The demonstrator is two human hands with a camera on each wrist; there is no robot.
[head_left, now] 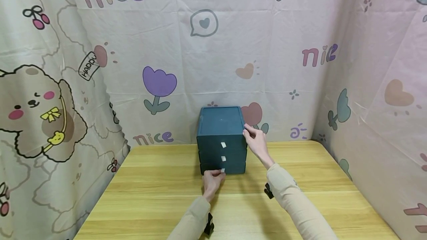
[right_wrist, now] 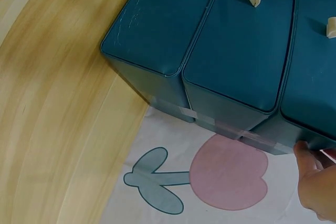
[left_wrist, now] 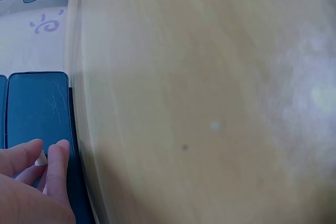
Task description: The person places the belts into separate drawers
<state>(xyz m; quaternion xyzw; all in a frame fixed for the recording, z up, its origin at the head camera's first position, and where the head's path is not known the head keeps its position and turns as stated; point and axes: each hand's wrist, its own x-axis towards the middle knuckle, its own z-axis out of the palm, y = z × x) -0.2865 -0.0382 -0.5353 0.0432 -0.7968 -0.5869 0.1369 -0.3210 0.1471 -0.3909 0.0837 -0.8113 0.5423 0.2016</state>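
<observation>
A cartoon-printed pale fabric backdrop (head_left: 50, 95) hangs on the left and runs behind the light wooden table (head_left: 150, 203). On the table, near its back edge and roughly in the middle, stands a dark teal plastic three-drawer box (head_left: 221, 140). The left hand (head_left: 212, 182) is at the bottom drawer (head_left: 213, 167), thumb and forefinger pinching its small white pull tab (head_left: 222, 171); two more white tabs sit on the drawers above. To the right, the right hand (head_left: 256, 142) rests against the box's upper right edge, fingers fairly straight, pressing on the corner
</observation>
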